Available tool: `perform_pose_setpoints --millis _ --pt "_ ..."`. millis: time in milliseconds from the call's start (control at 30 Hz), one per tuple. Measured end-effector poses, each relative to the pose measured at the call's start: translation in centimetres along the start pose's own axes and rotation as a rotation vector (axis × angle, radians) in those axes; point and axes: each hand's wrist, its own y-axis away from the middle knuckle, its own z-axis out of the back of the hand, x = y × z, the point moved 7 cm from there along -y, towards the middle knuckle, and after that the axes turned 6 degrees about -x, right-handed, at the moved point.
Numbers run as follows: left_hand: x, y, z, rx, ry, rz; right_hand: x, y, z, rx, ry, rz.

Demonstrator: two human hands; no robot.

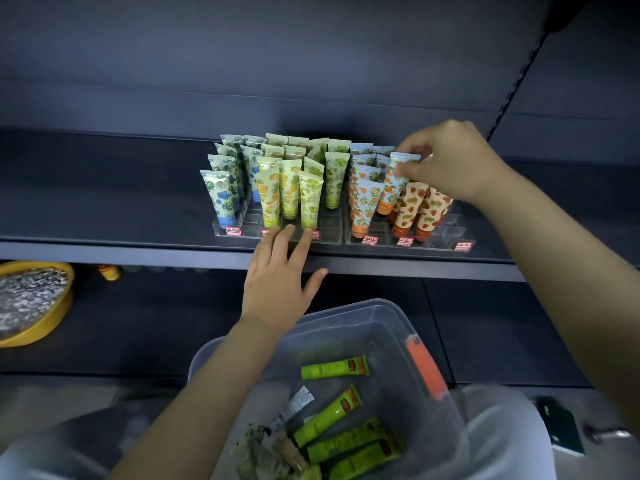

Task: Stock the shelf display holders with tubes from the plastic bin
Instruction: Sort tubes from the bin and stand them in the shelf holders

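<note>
Shelf (104, 252): right fingers (414, 174) pinch tube (389, 194) (upright).

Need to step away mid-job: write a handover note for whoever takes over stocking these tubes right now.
Left hand: open, fingertips at the front edge of the left holder.
Right hand: pinches the top of an orange-print tube over the right holder; I cannot tell whether it is seated.
Done: most slots in both holders are filled.
Left: some front slots are bare; green tubes and a few others lie in the plastic bin.
</note>
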Motion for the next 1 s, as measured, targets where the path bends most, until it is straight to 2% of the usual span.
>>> perform_pose_setpoints --millis 533,833,1000 --pt "0.2 -0.2 0.1 -0.060 0.021 -0.007 -1.3 -1.2 -2.6 0.054 0.070 -0.029" --pt "0.2 -0.4 0.2 -0.049 0.021 -0.005 -1.2 -1.5 -2.4 -0.010 0.112 0.012" --pt "0.2 -0.5 0.3 -0.031 0.031 -0.003 -1.2 -1.5 -2.7 -0.018 0.220 0.045"
